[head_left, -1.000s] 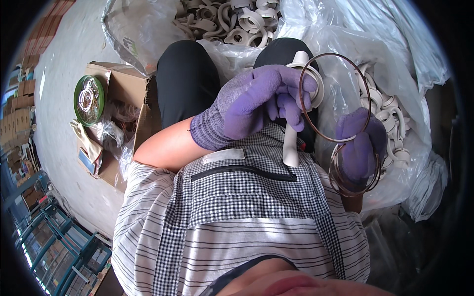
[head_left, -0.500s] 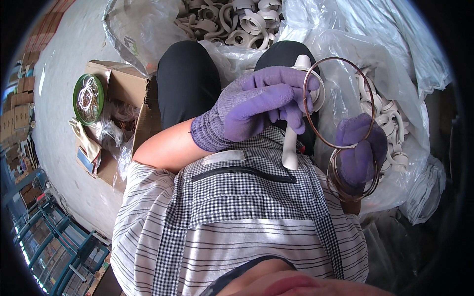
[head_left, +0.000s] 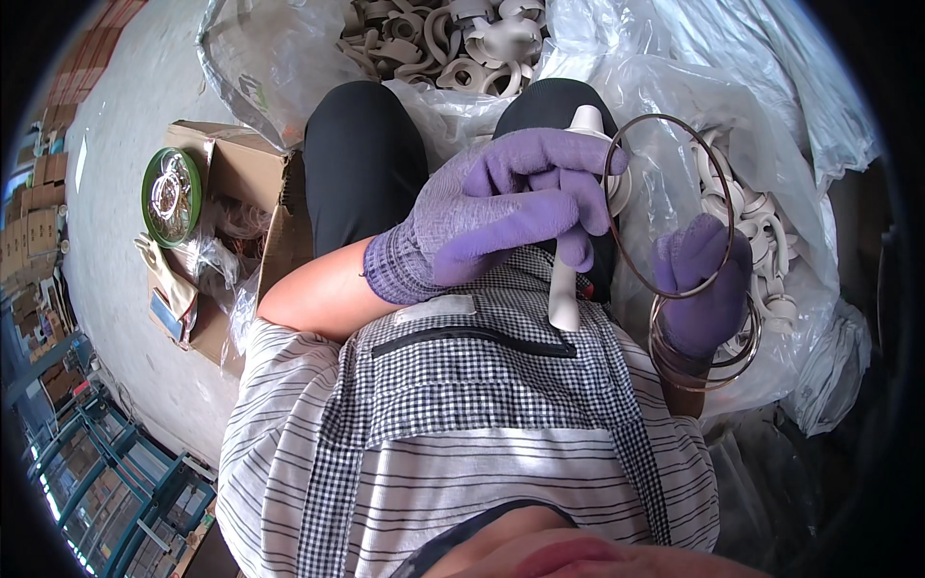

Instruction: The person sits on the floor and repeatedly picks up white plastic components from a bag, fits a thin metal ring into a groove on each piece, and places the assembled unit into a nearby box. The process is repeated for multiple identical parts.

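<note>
two gloved hands work above the lap. left hand (head_left: pixel 511 217), in a purple knit glove, is closed around a white plastic fitting (head_left: pixel 567 279); the fitting stands roughly upright, its rounded top showing above the fingers and its lower stem hanging below the palm, over the checked front of the shirt (head_left: pixel 462 424). the index finger of this hand stretches to the right and meets the edge of a thin metal ring (head_left: pixel 721 188).

right hand (head_left: pixel 701 289), also in a purple glove, pinches that ring at its lower right arc; the ring is held tilted, nearly face-on to the camera, and its left arc passes just beside the top of the fitting. the same hand is also closed on a stack of further metal rings (head_left: pixel 708 361), which hang around the lower fingers and palm.

behind and to the right of both hands lies a clear plastic bag (head_left: pixel 819 125) holding more white fittings. a second heap of pale fittings (head_left: pixel 453 43) lies at the top centre, beyond the knees. on the person's left, an open cardboard box (head_left: pixel 241 183) sits on the floor, with a round green tin (head_left: pixel 171 197) of rings just beside it. blue crates (head_left: pixel 106 482) stand at lower left.
</note>
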The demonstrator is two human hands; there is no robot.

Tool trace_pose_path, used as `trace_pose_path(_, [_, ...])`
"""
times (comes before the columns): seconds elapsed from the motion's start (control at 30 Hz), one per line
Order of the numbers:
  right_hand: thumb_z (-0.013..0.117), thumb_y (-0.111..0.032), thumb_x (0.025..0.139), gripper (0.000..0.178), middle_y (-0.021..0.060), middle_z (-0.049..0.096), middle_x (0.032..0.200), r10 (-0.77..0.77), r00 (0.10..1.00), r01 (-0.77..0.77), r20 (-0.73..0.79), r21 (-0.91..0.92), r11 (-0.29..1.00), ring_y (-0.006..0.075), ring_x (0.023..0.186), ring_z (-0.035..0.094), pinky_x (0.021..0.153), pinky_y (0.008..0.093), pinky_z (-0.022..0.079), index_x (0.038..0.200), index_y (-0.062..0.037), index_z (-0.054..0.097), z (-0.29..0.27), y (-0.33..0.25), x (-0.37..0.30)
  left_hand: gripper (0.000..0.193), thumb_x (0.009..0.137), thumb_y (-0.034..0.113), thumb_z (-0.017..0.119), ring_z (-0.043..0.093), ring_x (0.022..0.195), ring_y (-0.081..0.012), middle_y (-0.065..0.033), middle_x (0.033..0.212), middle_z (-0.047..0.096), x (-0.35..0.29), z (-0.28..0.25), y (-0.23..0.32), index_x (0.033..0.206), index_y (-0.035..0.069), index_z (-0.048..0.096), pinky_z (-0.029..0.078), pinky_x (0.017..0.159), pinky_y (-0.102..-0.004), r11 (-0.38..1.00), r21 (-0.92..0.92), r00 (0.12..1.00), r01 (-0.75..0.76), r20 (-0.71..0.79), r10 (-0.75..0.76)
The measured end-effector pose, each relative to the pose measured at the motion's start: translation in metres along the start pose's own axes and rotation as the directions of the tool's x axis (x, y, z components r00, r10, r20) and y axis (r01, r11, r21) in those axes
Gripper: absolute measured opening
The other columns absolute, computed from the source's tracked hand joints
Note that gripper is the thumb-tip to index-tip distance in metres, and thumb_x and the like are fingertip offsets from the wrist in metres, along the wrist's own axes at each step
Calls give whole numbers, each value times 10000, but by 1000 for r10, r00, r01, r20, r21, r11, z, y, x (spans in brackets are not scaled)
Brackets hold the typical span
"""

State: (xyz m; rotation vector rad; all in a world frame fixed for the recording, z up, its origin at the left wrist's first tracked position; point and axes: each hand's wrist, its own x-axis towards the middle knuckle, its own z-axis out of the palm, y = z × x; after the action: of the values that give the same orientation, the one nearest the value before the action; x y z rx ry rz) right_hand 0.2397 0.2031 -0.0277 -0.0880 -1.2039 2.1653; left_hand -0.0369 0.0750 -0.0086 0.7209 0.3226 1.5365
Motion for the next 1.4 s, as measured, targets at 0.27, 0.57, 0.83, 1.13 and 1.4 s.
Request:
trace_pose_path(0.27, [293,-351,1128,384,45,466,1460,68,980,-117,184,264,957,229,1377,411,1174,522,250,1350,-122,506,-15,-2,0,530,1033,181,583,672,889,-175,-141,1133,673,-1,2,2,1473,-69,426,585,864,-368,1000,1,1000,30,0,-30])
trace_pose_path(0.57, [422,-278,1072,286,61,441,1289,11,1000,-17,28,250,968,215,1143,386,990,489,216,1233,-58,508,21,0,13,543,1040,210,573,656,876,-171,-104,1068,626,1,0,-2,1479,-70,422,581,852,-374,1000,-4,1000,23,-18,-23])
trace_pose_path(0.83, [618,-285,1018,319,12,486,677,68,994,-65,-81,42,997,87,495,396,450,261,325,822,-37,570,42,-5,41,430,1058,165,557,691,883,-130,-117,1079,671,4,0,-4,1431,-42,501,583,846,-300,998,2,998,-56,40,56])
trace_pose_path(1.13, [638,-223,987,272,12,484,684,53,993,-52,-103,16,999,87,495,394,463,269,328,826,-16,569,42,-1,39,372,1060,139,535,701,865,-128,-135,1098,670,1,5,1,1399,-15,547,579,825,-283,1000,-15,1000,5,-20,-5])
trace_pose_path(1.4, [686,-221,938,243,92,549,819,-215,962,138,-169,-379,915,168,626,475,537,310,362,897,4,605,42,1,29,295,1047,65,549,715,852,-140,-138,1090,698,-2,7,8,1321,-21,616,574,820,-270,983,185,1000,3,-14,-1])
